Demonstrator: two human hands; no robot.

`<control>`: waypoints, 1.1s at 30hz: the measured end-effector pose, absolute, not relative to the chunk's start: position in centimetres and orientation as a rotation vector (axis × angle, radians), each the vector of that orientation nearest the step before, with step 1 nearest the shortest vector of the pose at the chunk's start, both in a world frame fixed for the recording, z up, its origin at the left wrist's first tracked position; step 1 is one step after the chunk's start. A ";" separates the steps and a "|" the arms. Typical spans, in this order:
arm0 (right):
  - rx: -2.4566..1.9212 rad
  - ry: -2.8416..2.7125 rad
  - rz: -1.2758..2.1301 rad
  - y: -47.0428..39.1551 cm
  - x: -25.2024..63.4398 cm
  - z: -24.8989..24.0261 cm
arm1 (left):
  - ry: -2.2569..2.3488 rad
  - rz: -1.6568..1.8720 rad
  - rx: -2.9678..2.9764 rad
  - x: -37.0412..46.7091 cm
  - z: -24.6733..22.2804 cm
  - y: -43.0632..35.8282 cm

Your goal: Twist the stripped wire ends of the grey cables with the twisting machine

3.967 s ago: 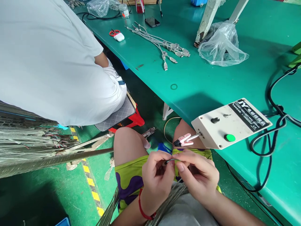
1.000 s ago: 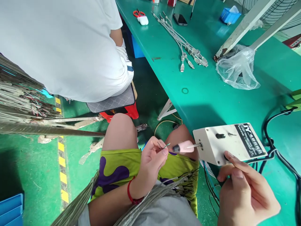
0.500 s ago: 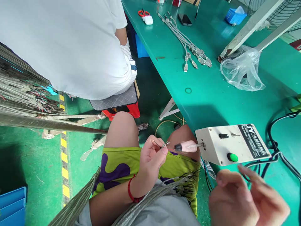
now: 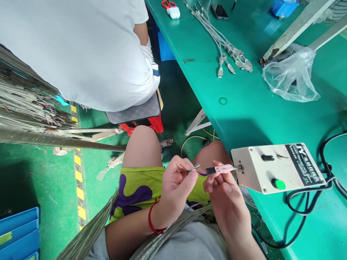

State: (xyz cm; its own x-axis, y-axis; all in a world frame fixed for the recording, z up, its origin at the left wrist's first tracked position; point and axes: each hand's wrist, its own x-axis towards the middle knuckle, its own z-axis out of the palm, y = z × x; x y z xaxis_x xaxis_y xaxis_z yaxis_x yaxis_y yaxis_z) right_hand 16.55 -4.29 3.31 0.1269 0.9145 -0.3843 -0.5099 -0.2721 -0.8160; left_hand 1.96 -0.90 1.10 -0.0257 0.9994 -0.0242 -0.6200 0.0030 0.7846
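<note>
My left hand [image 4: 177,182] pinches several thin stripped wires [image 4: 193,168] between thumb and fingertips. Their bare ends point right, toward the black tip [image 4: 210,170] of a pinkish-wrapped spindle [image 4: 224,168]. That spindle sticks out of a white box-shaped machine [image 4: 276,168] with a green knob and a toggle switch. Just below the spindle is my right hand [image 4: 229,202], its fingers loosely bent and apart, with no held object visible; one finger passes behind the spindle. A bundle of grey cables [image 4: 173,233] lies across my lap under my left forearm.
A green table [image 4: 244,108] carries grey USB cables [image 4: 222,39], a phone [image 4: 219,12], red-handled scissors [image 4: 168,4], a white case [image 4: 173,13] and a plastic bag [image 4: 292,74]. A person in white [image 4: 81,54] sits ahead on a stool [image 4: 135,110]. Hanging cables [image 4: 29,97] stand left.
My right hand has moved left from in front of the machine to beneath the spindle. The left hand keeps its pinch on the wires. The view has shifted slightly.
</note>
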 end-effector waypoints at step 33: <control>-0.954 -0.351 1.508 -2.2 14.4 2.6 | 0.664 1.357 0.682 2.2 2.4 -0.4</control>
